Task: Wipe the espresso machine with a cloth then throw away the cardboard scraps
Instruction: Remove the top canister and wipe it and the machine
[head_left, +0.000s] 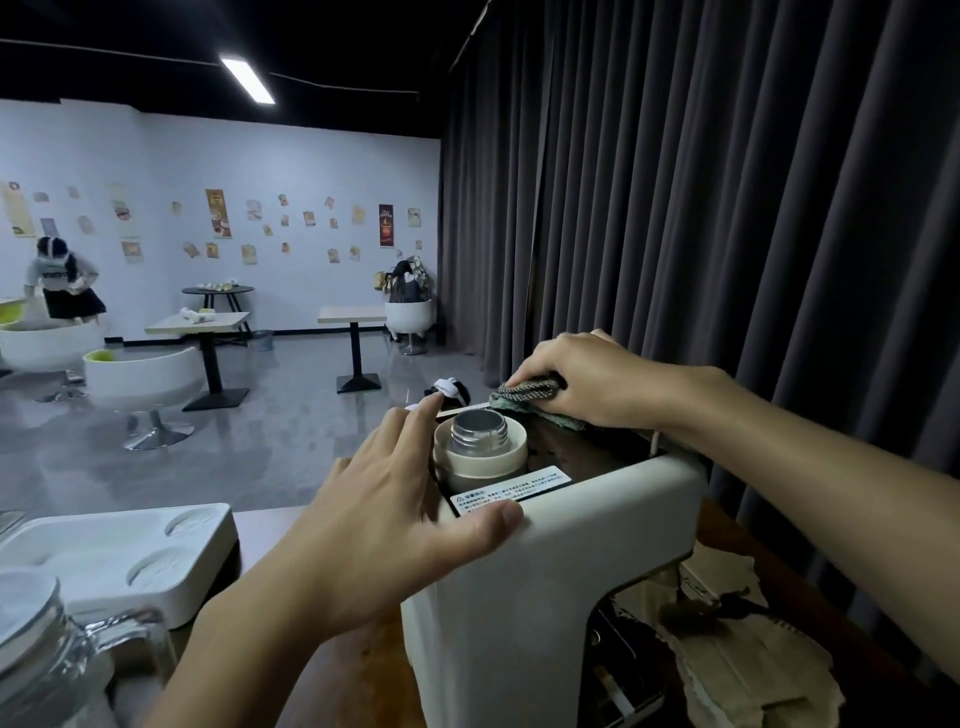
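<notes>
A cream espresso machine (550, 587) stands on the brown counter in the middle of the view, with a round filler neck and a warning label on its dark top. My left hand (395, 499) lies flat against the machine's upper left side, fingers straight, thumb on the front edge. My right hand (592, 376) grips a crumpled grey-green cloth (524, 392) at the far rear edge of the machine's top. Torn cardboard scraps (748, 670) lie on the counter to the right of the machine.
A white moulded tray (104, 556) and a glass jar with a handle (57, 654) sit on the counter at the lower left. A dark curtain (727, 208) hangs close behind the machine. Beyond are tables, white chairs and a person at the far left.
</notes>
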